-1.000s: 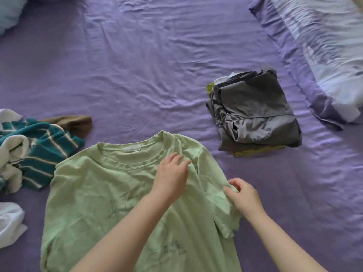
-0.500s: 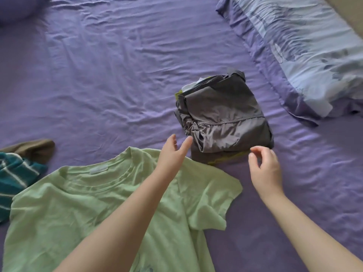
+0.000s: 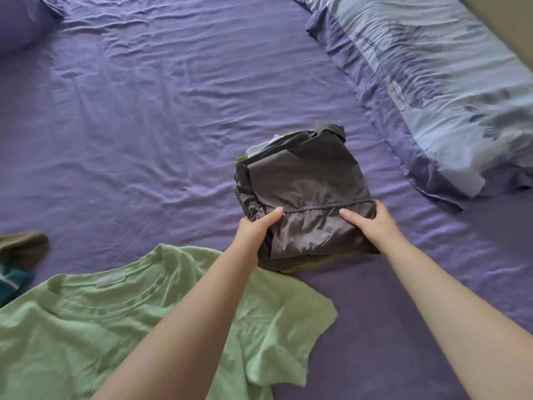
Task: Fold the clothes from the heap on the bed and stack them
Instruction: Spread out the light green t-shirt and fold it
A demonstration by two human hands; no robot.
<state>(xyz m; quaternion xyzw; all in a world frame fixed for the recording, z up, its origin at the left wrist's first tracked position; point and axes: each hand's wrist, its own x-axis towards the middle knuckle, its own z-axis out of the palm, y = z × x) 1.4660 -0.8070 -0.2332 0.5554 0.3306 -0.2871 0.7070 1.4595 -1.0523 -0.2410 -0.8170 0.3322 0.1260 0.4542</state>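
Observation:
A stack of folded clothes, topped by a grey garment with yellow-green and white layers under it, sits mid-bed. My left hand grips its left near side, thumb on top and fingers under the edge. My right hand grips the right near side the same way. A light green T-shirt lies spread flat at the lower left, partly under my left forearm. Part of the heap shows at the left edge: a brown piece and a teal striped piece.
The purple bedsheet is wrinkled and bare across the far half. A pale blue patterned quilt lies along the right side. A purple pillow sits in the far left corner.
Both hands left the green T-shirt, reached forward and took hold of the folded stack's sides. My view shifted right, so most of the heap slid out of frame.

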